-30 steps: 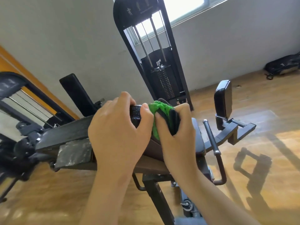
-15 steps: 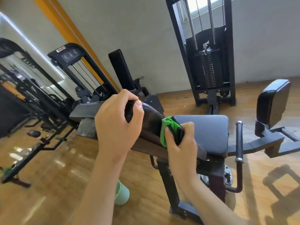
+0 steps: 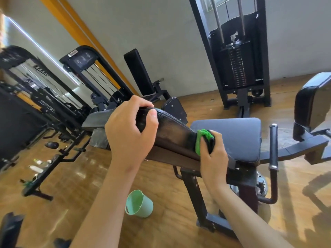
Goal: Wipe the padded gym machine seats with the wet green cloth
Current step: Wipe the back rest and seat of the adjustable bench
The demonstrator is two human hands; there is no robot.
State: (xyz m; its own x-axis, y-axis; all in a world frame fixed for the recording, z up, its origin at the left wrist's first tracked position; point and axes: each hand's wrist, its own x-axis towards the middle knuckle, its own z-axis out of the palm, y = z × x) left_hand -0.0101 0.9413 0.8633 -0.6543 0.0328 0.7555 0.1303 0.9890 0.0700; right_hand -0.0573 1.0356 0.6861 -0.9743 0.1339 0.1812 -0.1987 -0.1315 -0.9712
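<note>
Left hand (image 3: pixel 130 129) grips the black pad (image 3: pixel 172 127) at its upper end; at its 4 o'clock, right hand (image 3: pixel 213 153) clutches the green cloth (image 3: pixel 202 138) against it.

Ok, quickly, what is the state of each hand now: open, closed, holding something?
Left hand: closed, fingers curled round the top end of the black pad.
Right hand: closed, gripping the green cloth against the same pad.

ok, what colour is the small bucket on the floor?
Pale mint green, no pattern. The bucket shows best in the head view.
</note>
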